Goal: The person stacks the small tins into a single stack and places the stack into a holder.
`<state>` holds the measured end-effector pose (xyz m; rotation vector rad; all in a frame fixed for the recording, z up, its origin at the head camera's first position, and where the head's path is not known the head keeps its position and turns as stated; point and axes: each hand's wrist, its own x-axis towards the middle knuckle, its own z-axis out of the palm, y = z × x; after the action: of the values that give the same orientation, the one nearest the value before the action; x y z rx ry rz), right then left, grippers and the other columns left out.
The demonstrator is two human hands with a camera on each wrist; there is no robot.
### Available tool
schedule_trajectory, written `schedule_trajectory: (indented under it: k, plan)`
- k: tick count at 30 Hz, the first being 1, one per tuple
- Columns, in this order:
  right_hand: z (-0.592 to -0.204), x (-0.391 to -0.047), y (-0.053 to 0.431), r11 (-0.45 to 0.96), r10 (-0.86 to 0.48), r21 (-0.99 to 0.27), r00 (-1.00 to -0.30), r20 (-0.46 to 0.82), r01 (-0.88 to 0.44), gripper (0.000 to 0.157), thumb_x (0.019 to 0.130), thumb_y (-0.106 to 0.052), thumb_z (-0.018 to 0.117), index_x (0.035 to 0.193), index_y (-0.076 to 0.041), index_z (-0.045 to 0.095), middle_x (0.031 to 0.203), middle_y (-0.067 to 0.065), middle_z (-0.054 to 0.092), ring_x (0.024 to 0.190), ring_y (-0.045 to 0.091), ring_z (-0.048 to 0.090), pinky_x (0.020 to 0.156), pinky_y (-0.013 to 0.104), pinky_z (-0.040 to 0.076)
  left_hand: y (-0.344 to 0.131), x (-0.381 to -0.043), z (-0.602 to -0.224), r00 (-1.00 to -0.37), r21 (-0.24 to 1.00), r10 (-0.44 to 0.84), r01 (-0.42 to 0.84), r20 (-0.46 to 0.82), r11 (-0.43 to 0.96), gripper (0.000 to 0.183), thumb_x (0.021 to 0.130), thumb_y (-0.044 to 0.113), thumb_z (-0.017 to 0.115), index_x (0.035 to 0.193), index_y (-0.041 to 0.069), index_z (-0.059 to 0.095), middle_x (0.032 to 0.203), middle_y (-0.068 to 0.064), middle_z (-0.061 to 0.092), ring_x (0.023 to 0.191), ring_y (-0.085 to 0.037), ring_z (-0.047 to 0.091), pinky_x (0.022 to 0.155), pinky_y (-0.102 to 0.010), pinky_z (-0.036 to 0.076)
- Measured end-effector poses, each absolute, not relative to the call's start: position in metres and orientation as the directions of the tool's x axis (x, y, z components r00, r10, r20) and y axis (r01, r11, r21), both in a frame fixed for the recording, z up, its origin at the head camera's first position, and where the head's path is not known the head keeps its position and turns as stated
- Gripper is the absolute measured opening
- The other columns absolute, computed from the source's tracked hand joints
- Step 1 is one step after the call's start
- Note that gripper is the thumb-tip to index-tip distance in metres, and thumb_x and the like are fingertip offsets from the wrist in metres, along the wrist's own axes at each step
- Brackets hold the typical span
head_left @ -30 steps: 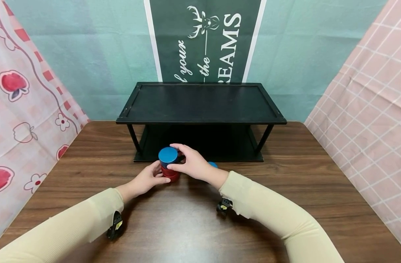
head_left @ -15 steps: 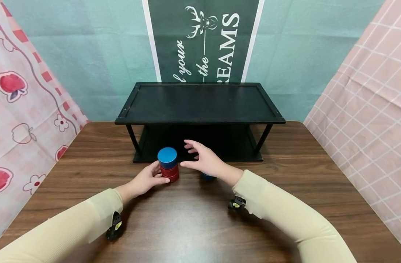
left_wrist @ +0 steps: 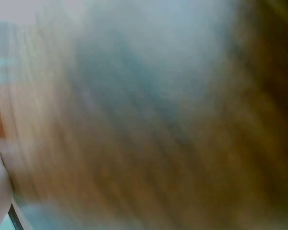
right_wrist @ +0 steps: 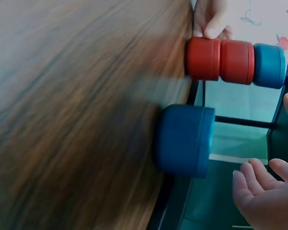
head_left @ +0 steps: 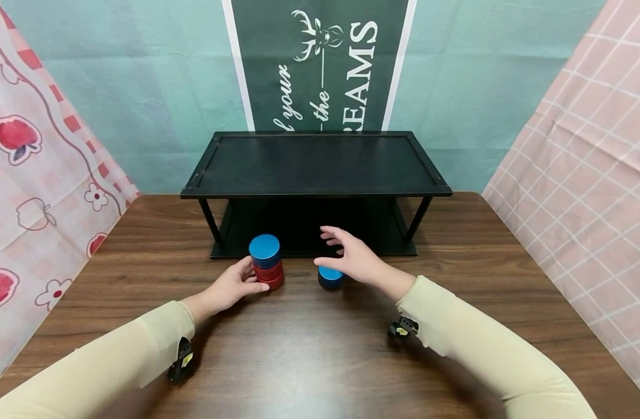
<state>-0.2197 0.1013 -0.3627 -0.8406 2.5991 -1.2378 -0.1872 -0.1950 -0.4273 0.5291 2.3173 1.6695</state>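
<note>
A black two-tier shelf (head_left: 315,166) stands on a wooden table (head_left: 288,355) before teal cloth (head_left: 471,75).

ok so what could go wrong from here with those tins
The top blue tin might slide off if nudged: no hand is on it, and the left hand holds only the red tins below. The right hand, close to the loose blue tin, could knock it over if it closes in clumsily. The black shelf just behind might get bumped.

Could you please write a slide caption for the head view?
Left hand holds a stack, two red canisters under a blue one; right hand hovers near another blue canister.
</note>
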Motion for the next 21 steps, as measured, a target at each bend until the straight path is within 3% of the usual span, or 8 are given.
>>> schedule_trajectory:
  k: [10, 21]
  plan:
    - [-0.382, -0.217, 0.120, 0.632, -0.560, -0.691, -0.823, -0.095, -0.351, 0.089, 0.081, -0.034, 0.072, 0.145, 0.001, 0.022, 0.141, 0.020, 0.036, 0.128, 0.033, 0.037, 0.101, 0.047, 0.037, -0.196, -0.187, -0.430, -0.908, 0.943, 0.418, 0.154, 0.017, 0.296, 0.064, 0.085, 0.009, 0.068, 0.137, -0.006, 0.033, 0.135, -0.025, 0.044, 0.127, -0.034, 0.039, 0.103, -0.046, 0.035]
    - [-0.395, -0.217, 0.123, 0.633, -0.569, -0.691, -0.815, -0.110, -0.349, 0.086, 0.079, -0.028, 0.075, 0.143, 0.002, 0.026, 0.133, 0.021, 0.045, 0.119, 0.031, 0.047, 0.097, 0.045, 0.041, -0.194, -0.186, -0.424, -0.909, 0.946, 0.416, 0.139, 0.005, 0.292, 0.064, 0.085, 0.010, 0.068, 0.137, -0.005, 0.033, 0.136, -0.024, 0.044, 0.127, -0.033, 0.040, 0.103, -0.046, 0.034]
